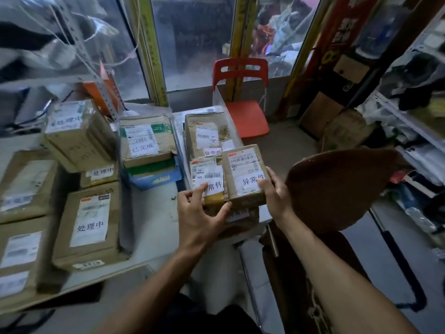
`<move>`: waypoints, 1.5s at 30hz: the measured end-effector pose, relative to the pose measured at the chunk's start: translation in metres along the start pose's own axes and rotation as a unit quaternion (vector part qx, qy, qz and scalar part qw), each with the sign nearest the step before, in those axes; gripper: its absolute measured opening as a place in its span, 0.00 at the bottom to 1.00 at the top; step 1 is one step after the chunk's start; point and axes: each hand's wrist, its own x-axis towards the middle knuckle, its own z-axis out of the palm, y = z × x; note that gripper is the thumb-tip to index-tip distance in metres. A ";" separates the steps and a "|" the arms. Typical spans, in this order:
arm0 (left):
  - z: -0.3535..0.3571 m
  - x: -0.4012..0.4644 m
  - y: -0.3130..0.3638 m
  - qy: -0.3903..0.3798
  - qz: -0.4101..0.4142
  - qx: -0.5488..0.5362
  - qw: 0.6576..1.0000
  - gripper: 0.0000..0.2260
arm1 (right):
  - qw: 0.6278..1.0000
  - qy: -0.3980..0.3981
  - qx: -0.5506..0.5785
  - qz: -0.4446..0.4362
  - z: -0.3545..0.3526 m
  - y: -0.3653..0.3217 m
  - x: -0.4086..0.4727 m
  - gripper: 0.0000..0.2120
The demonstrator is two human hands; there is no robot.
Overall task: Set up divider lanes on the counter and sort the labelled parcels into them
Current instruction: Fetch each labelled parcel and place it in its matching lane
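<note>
At the counter's right edge, a person's right hand (pixel 273 191) grips a brown cardboard parcel (pixel 244 175) labelled 异常件, fingers curled around its right side. Touching it on the left lies a smaller brown parcel (pixel 209 180) with the same label, where the left hand (pixel 199 213) pinches the lower edges, thumb against the first parcel. Clear plastic dividers (pixel 227 114) flank this lane. Towards the left edge sit stacked brown boxes marked 处理中 (pixel 90 222); a taped box marked 已完成 (pixel 145 141) occupies the middle. Beyond the counter stands a red plastic chair (pixel 243 92).
</note>
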 end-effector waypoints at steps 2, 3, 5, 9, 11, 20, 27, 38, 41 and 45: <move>0.007 -0.004 -0.001 0.011 -0.015 0.017 1.000 0.34 | 0.999 -0.022 -0.046 -0.010 -0.002 0.004 0.004 0.32; 0.010 -0.006 0.000 0.018 -0.019 0.030 0.999 0.34 | 0.997 -0.031 -0.069 -0.020 -0.003 0.006 0.006 0.33; 0.017 -0.009 0.003 0.031 -0.027 0.065 0.997 0.35 | 0.991 -0.029 -0.124 -0.046 -0.007 0.007 0.007 0.30; 0.024 -0.016 0.016 0.055 -0.040 0.137 0.988 0.35 | 0.982 -0.037 -0.176 -0.060 -0.015 0.011 0.010 0.29; 0.027 -0.018 0.022 0.066 -0.056 0.158 0.984 0.35 | 0.982 -0.064 -0.169 -0.058 -0.019 0.012 0.012 0.24; 0.031 -0.017 0.030 0.064 -0.111 0.162 0.978 0.35 | 0.972 -0.147 -0.183 -0.015 -0.026 0.005 0.029 0.32; 0.019 -0.016 0.034 -0.007 -0.134 0.147 0.980 0.39 | 0.971 -0.060 -0.226 -0.049 -0.024 -0.002 0.025 0.34; -0.064 -0.051 0.019 -0.004 -0.135 0.062 0.989 0.23 | 0.926 -0.042 -0.260 -0.272 0.085 -0.057 -0.054 0.16; -0.080 -0.063 0.008 -0.078 -0.109 0.096 0.986 0.20 | 0.898 -0.058 -0.322 -0.295 0.120 -0.063 -0.076 0.16; -0.097 -0.079 -0.008 -0.083 -0.110 0.085 0.987 0.18 | 0.885 -0.040 -0.374 -0.275 0.141 -0.053 -0.088 0.19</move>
